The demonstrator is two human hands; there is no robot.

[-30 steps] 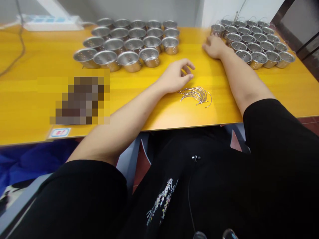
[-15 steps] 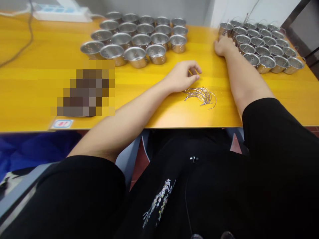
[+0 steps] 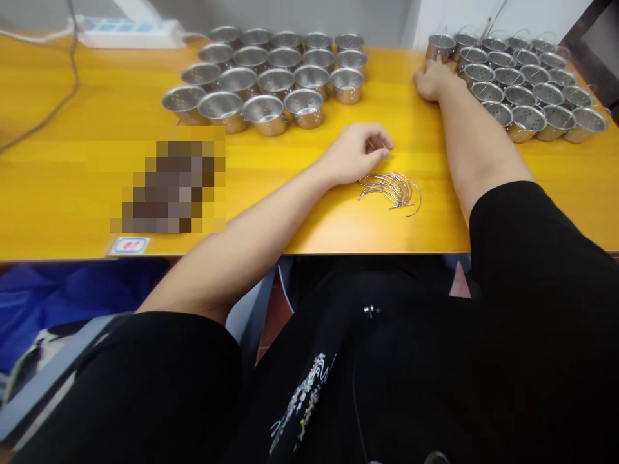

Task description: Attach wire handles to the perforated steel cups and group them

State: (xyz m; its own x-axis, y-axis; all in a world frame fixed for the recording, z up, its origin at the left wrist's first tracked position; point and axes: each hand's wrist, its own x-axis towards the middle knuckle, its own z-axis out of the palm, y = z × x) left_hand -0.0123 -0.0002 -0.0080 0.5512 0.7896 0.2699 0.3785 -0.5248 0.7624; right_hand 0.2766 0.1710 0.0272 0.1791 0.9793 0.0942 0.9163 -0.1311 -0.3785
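Observation:
My left hand point(image 3: 365, 151) rests on the yellow table point(image 3: 319, 225) with its fingers curled and apart, holding nothing I can see. Just below it lies a loose pile of thin curved wire handles point(image 3: 394, 190). My right hand point(image 3: 438, 78) reaches to the back right and is at a metal cup point(image 3: 440, 46), the back left one of a group. Its fingertips are partly hidden against that cup. Other perforated cups with thin wire handles point(image 3: 529, 121) stand in rows beside it. At the back left, more perforated cups point(image 3: 265, 115) stand in rows, with no handles visible.
A pixelated dark object point(image 3: 169, 187) lies on the left of the table, near a small label point(image 3: 130, 245) at the front edge. A white power strip point(image 3: 130, 32) and a dark cable point(image 3: 72, 71) are at the back left. A wall stands behind.
The camera view has shifted slightly, so the cups and table appear a little displaced. My right hand stays at the same cup, and my left hand has hardly moved.

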